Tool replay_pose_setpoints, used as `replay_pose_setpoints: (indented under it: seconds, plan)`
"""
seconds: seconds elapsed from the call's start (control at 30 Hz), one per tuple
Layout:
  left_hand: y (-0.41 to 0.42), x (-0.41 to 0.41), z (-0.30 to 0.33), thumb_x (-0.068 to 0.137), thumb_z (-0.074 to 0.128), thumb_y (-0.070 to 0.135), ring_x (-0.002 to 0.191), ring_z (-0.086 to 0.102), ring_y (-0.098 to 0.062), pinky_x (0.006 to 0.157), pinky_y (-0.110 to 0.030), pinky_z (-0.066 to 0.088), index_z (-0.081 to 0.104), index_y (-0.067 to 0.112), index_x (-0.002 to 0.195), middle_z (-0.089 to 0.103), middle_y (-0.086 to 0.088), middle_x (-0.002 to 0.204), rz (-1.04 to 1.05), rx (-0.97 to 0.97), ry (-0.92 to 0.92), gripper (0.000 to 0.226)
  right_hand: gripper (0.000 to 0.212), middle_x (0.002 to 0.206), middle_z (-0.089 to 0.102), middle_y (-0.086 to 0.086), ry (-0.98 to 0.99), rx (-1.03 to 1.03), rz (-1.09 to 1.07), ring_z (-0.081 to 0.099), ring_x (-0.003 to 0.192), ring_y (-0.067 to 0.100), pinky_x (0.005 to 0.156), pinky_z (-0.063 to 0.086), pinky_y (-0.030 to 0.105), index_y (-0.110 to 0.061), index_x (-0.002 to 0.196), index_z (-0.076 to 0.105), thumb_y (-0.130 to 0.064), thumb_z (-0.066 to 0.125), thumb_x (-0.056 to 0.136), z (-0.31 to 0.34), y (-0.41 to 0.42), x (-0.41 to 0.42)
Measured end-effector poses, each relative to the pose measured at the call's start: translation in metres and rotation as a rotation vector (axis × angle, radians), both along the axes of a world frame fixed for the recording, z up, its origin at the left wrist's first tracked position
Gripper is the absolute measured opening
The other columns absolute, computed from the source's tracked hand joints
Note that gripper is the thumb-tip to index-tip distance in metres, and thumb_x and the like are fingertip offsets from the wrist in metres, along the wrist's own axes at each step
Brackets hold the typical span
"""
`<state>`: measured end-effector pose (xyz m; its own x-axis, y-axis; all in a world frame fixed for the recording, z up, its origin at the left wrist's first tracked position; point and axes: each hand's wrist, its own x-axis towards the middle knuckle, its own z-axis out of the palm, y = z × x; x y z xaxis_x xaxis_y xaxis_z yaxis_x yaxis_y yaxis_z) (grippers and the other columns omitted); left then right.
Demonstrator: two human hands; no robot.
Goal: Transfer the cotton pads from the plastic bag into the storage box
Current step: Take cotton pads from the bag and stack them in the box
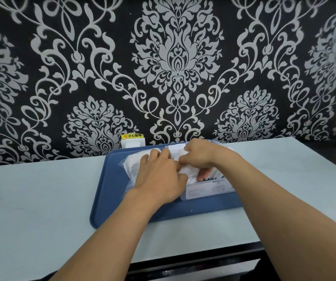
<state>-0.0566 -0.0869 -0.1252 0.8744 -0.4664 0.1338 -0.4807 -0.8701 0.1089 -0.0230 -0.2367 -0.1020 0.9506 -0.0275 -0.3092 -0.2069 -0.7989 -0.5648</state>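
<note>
Blue tray (110,199) sits on a pale table (31,199), against a wall with black-and-silver patterned paper. On the tray, the clear, crinkled plastic bag (130,165) lies at left; the storage box (205,191), clear-walled with a printed label on its front, stands at right. The cotton pads (185,175) are white, soft and bunched, heaped at the box's top. Left hand (159,175) lies over bag and pads, fingers curled into them. Right hand (201,157) curls around the pads above the box.
</note>
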Motion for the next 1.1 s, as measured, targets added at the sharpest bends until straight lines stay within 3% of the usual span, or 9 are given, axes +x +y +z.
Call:
replay_pose_setpoints:
  seconds: [0.17, 0.3, 0.37, 0.43, 0.6, 0.7, 0.8, 0.97, 1.1]
  plan:
    - [-0.002, 0.003, 0.001, 0.09, 0.049, 0.048, 0.12, 0.037, -0.027, 0.104, -0.044, 0.032, 0.069, 0.028, 0.112, 0.044, 0.001, 0.113, -0.003, 0.031, 0.037, 0.036, 0.018, 0.092, 0.074, 0.02, 0.119, 0.032, 0.064, 0.071, 0.066, 0.031, 0.048, 0.05, 0.024, -0.01, 0.095, 0.06, -0.025, 0.05, 0.094, 0.007, -0.002, -0.007]
    - [-0.012, 0.012, 0.006, 0.076, 0.055, 0.068, 0.117, 0.04, -0.027, 0.098, -0.045, 0.035, 0.06, 0.03, 0.087, 0.044, 0.002, 0.103, 0.071, 0.032, 0.067, 0.04, 0.03, 0.084, 0.071, 0.018, 0.094, 0.038, 0.062, 0.067, 0.061, 0.03, 0.054, 0.052, 0.031, -0.007, 0.105, 0.063, -0.026, 0.042, 0.096, 0.011, 0.0, -0.014]
    - [-0.022, 0.018, 0.008, 0.068, 0.052, 0.081, 0.118, 0.041, -0.028, 0.099, -0.048, 0.037, 0.064, 0.029, 0.095, 0.054, 0.002, 0.108, 0.135, 0.029, 0.09, 0.06, 0.033, 0.09, 0.07, 0.022, 0.05, 0.022, 0.064, 0.072, 0.072, 0.038, 0.065, 0.062, 0.047, -0.005, 0.101, 0.062, -0.024, 0.034, 0.099, 0.01, 0.003, -0.016]
    - [-0.028, 0.024, 0.007, 0.075, 0.051, 0.074, 0.12, 0.042, -0.029, 0.099, -0.048, 0.038, 0.066, 0.027, 0.105, 0.06, 0.0, 0.114, 0.169, 0.058, 0.037, 0.058, 0.034, 0.092, 0.07, 0.026, 0.012, 0.034, 0.075, 0.073, 0.081, 0.043, 0.073, 0.061, 0.055, -0.004, 0.092, 0.06, -0.021, 0.031, 0.099, 0.007, 0.005, -0.017]
    - [-0.022, 0.031, 0.006, 0.092, 0.038, 0.061, 0.128, 0.038, -0.032, 0.103, -0.052, 0.033, 0.067, 0.018, 0.115, 0.054, -0.006, 0.126, 0.146, 0.124, 0.057, 0.057, 0.023, 0.089, 0.07, 0.029, -0.074, 0.172, 0.065, 0.068, 0.07, 0.036, 0.068, 0.061, 0.05, 0.002, 0.102, 0.06, -0.01, 0.04, 0.098, -0.008, -0.012, -0.015]
    - [-0.021, 0.029, 0.005, 0.098, 0.028, 0.057, 0.135, 0.032, -0.034, 0.106, -0.053, 0.03, 0.064, 0.014, 0.125, 0.049, -0.009, 0.139, 0.173, 0.132, 0.071, 0.062, 0.006, 0.078, 0.068, 0.013, -0.094, 0.309, 0.037, 0.068, 0.066, 0.029, 0.061, 0.06, 0.035, -0.009, 0.099, 0.054, -0.012, 0.048, 0.098, -0.01, -0.018, -0.017]
    - [-0.023, 0.029, 0.001, 0.1, 0.02, 0.059, 0.134, 0.031, -0.033, 0.106, -0.053, 0.032, 0.065, 0.011, 0.124, 0.048, -0.01, 0.141, 0.204, 0.113, 0.048, 0.07, 0.013, 0.077, 0.067, 0.004, -0.163, 0.114, 0.154, 0.065, 0.061, 0.014, 0.053, 0.052, 0.019, -0.006, 0.094, 0.064, 0.003, 0.059, 0.086, -0.01, -0.021, -0.02]
    - [-0.025, 0.03, -0.002, 0.098, 0.03, 0.057, 0.131, 0.035, -0.034, 0.105, -0.051, 0.034, 0.068, 0.011, 0.118, 0.049, -0.009, 0.137, 0.21, 0.083, 0.0, 0.063, 0.031, 0.054, 0.057, -0.013, -0.281, -0.159, 0.218, 0.049, 0.044, 0.0, 0.044, 0.039, 0.016, -0.027, 0.064, 0.068, 0.0, 0.081, 0.067, -0.016, -0.016, -0.022]
    - [-0.027, 0.032, -0.003, 0.087, 0.047, 0.062, 0.119, 0.044, -0.032, 0.097, -0.047, 0.037, 0.067, 0.009, 0.11, 0.057, -0.006, 0.122, 0.263, -0.044, -0.03, 0.061, 0.034, 0.056, 0.062, -0.007, -0.404, -0.323, 0.158, 0.07, 0.075, 0.02, 0.063, 0.053, 0.028, -0.022, 0.048, 0.054, -0.005, 0.078, 0.063, -0.02, -0.007, -0.014]
